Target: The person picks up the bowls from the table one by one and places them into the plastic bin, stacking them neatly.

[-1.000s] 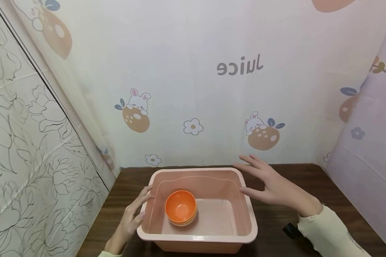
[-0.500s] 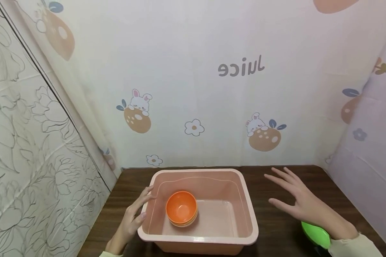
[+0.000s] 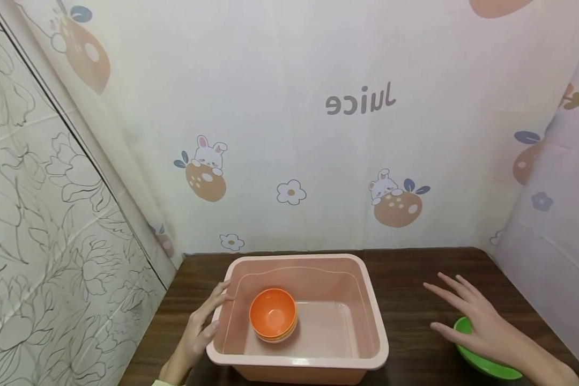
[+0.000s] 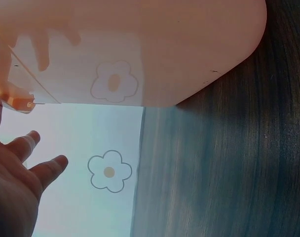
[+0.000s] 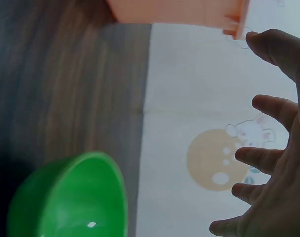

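Observation:
A pink plastic basin (image 3: 296,361) stands in the middle of the table. Inside it, toward the left, sits an orange bowl (image 3: 272,312) nested on top of lighter-rimmed ones. My left hand (image 3: 197,328) rests at the basin's left rim, fingers loosely extended over the edge; the left wrist view has the fingers (image 4: 50,170) spread beside the translucent wall. To the right of the basin, my right hand (image 3: 482,321) hovers with spread fingers over a green bowl (image 3: 494,369), partly covering it. In the right wrist view the green bowl (image 5: 86,205) lies apart from the fingers.
The dark wood-grain table (image 3: 405,284) meets a white curtain (image 3: 289,134) printed with rabbits, fruit and flowers at the back. A floral sheet (image 3: 53,241) closes off the left side, and another printed sheet (image 3: 550,241) bounds the right.
My right hand has moved from the basin's right rim outward to the right and toward me, over the green bowl, which has come into view. The left hand stays at the left rim.

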The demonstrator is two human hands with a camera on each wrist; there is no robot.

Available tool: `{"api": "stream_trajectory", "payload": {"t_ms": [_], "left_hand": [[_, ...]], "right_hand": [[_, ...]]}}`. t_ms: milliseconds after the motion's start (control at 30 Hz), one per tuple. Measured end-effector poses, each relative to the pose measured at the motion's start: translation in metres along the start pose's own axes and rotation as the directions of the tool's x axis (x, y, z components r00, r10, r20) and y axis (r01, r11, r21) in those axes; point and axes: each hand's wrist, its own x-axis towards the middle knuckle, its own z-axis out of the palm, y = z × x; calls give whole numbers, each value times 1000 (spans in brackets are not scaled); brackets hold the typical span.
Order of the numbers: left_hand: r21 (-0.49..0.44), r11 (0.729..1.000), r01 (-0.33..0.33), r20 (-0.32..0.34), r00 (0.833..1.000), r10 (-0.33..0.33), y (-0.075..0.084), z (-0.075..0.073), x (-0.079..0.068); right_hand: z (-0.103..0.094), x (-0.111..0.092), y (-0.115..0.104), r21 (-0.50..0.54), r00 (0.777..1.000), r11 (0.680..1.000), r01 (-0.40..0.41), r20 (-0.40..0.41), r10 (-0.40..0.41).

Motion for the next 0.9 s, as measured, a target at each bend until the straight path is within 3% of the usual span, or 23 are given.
{"api": "stream_trajectory", "payload": {"t_ms": [233, 667, 900], "left_hand": [[14, 1000, 10, -5, 1000, -10, 1, 0, 0], [15, 1000, -20, -9, 1000, 20, -1, 1, 0], [3, 1000, -26, -10, 1000, 26, -1, 1, 1]], "right_hand": [[5, -19, 18, -106, 1000, 994, -8, -1, 8], [12, -54, 43, -199, 979, 972, -126, 132, 154], [18, -63, 53, -209, 982, 972, -111, 127, 139]]}}
